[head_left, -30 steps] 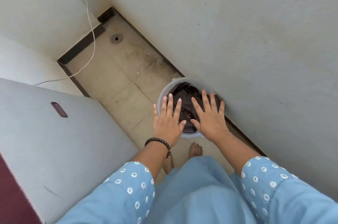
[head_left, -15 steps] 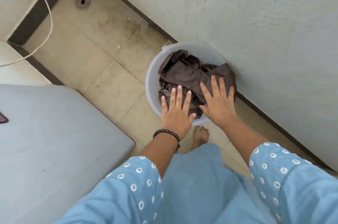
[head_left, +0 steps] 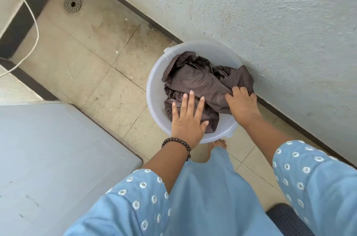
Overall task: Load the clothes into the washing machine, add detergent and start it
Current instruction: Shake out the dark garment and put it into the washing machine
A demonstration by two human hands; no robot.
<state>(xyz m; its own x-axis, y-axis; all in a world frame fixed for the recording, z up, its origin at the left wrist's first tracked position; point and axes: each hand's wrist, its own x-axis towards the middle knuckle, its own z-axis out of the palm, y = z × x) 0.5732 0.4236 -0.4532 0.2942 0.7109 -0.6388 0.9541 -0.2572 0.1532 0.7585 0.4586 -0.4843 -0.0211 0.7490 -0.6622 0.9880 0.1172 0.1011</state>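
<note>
Tiled floor by the wall: clothes [head_left: 204,83] sit in the bucket [head_left: 152,89]. My right hand [head_left: 242,104] curls into the cloth; my left hand [head_left: 188,122] hovers, fingers spread. Loading, detergent and start all remain; washer [head_left: 58,158] lid closed.

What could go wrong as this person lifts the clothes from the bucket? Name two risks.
1. Only the right hand grips the dark clothes; the left hand is flat, so a piece may drop onto the stained floor.
2. The bucket looks light, so snagged cloth might tip it.
</note>
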